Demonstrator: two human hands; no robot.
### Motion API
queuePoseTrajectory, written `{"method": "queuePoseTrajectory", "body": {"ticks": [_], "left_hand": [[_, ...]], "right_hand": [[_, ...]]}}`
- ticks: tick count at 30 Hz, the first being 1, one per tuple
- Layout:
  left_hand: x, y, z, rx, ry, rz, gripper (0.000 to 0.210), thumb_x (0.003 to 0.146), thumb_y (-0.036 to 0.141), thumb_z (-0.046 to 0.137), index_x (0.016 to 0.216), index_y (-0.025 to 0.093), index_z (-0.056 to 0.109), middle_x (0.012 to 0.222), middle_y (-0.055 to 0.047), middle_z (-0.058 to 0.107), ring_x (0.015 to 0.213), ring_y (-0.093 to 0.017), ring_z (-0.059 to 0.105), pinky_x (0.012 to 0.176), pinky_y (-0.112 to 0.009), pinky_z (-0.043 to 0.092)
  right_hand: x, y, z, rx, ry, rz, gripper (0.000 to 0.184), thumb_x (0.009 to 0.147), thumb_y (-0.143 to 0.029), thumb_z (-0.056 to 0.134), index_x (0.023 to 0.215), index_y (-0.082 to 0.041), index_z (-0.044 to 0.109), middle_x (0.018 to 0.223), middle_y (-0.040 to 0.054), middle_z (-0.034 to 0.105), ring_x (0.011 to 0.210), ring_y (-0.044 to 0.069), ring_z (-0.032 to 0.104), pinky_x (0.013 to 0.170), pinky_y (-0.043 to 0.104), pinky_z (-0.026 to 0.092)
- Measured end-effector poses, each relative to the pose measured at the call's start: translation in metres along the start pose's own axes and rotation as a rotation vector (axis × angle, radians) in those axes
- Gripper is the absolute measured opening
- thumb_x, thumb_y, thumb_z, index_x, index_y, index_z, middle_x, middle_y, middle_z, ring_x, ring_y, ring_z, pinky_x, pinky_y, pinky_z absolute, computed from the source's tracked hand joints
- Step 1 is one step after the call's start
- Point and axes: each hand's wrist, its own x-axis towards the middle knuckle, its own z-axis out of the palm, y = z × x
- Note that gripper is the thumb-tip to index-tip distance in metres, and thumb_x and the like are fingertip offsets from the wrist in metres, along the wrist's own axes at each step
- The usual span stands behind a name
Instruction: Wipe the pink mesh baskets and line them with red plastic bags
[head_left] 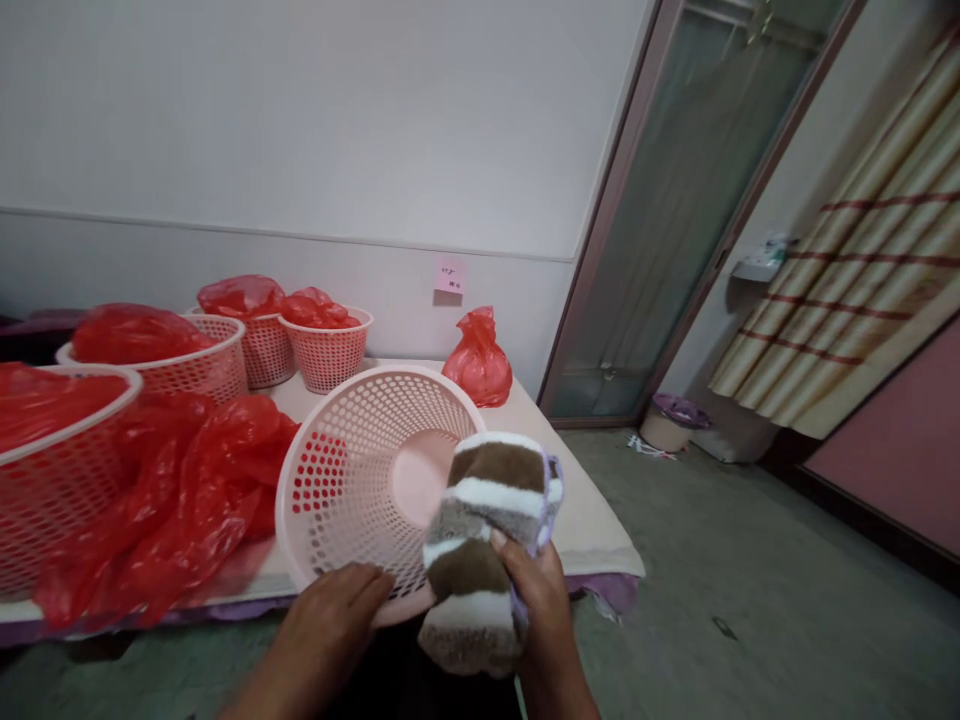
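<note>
A pale pink plastic basket with a lattice wall lies tilted toward me at the edge of the table, and its solid round base shows inside. My left hand is closed over the near rim, fingers on the inner side. In my right hand is a folded plush cloth with brown, white and grey stripes and purple edging, held in front of the basket's right side. The thumb presses on the cloth's face; the other fingers are partly hidden behind it. The cloth covers part of the rim.
Several pink baskets with red plastic bags stand at the left and back. A loose red bag spreads beside the tilted basket. A tied red bag sits on the white tabletop. A bin stands on the floor.
</note>
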Motion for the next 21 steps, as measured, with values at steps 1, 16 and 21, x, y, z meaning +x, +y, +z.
{"method": "queuePoseTrajectory", "body": {"ticks": [1, 16, 21], "left_hand": [[0.003, -0.002, -0.001, -0.011, 0.016, -0.004, 0.032, 0.081, 0.016, 0.055, 0.107, 0.027, 0.069, 0.100, -0.006, 0.076, 0.086, -0.024, 0.072, 0.072, -0.034, 0.058], [-0.005, 0.043, -0.004, -0.707, 0.323, -0.496, 0.031, 0.089, 0.038, 0.055, 0.113, 0.026, 0.069, 0.110, -0.007, 0.072, 0.104, -0.023, 0.065, 0.086, -0.028, 0.051], [-0.018, 0.043, -0.004, -0.837, 0.398, -0.682, 0.035, 0.082, 0.047, 0.062, 0.109, 0.025, 0.071, 0.109, -0.005, 0.073, 0.106, -0.025, 0.065, 0.093, -0.031, 0.050]], "right_hand": [[0.004, 0.000, -0.002, 0.042, 0.005, 0.028, 0.060, 0.066, -0.040, 0.077, 0.118, -0.015, 0.062, 0.087, 0.0079, 0.075, 0.066, 0.023, 0.070, 0.060, 0.032, 0.056], [-0.021, 0.014, 0.034, -0.600, -0.240, -0.663, 0.051, 0.075, -0.018, 0.056, 0.126, -0.020, 0.058, 0.114, 0.0115, 0.061, 0.106, 0.029, 0.059, 0.092, 0.046, 0.048], [-0.018, 0.030, 0.055, -0.980, -0.499, -0.906, 0.068, 0.070, -0.006, 0.050, 0.136, -0.022, 0.050, 0.121, 0.0130, 0.052, 0.109, 0.028, 0.050, 0.093, 0.047, 0.045]]}}
